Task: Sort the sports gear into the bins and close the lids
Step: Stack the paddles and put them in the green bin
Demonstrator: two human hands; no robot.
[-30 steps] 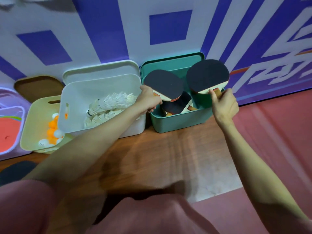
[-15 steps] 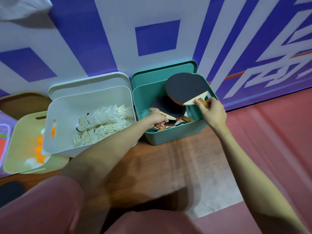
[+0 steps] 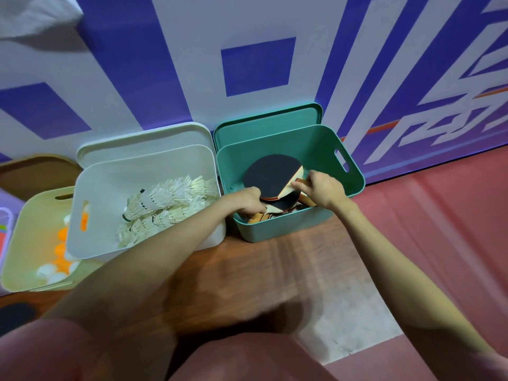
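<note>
Both hands are inside the green bin (image 3: 354, 171), whose green lid (image 3: 264, 125) leans on the wall behind it. My right hand (image 3: 320, 188) grips the wooden handle of a black-faced table tennis paddle (image 3: 270, 174) lying on top of other paddles. My left hand (image 3: 248, 200) is curled round a paddle handle lower in the pile near the bin's front wall. The white bin (image 3: 96, 193) to the left holds several white shuttlecocks (image 3: 165, 204). A pale yellow bin (image 3: 24, 243) further left holds orange and white balls (image 3: 59, 257).
The white bin's lid (image 3: 143, 144) stands against the patterned blue-and-white wall. A brown lid (image 3: 35, 171) stands behind the yellow bin. The bins sit on a wooden board (image 3: 247, 270) over a red floor (image 3: 439, 215). A dark paddle face (image 3: 15, 316) shows at the left edge.
Both paddles have come down from above the green bin into it. My right hand lowered its paddle flat onto the pile; my left hand sank deeper among the paddles.
</note>
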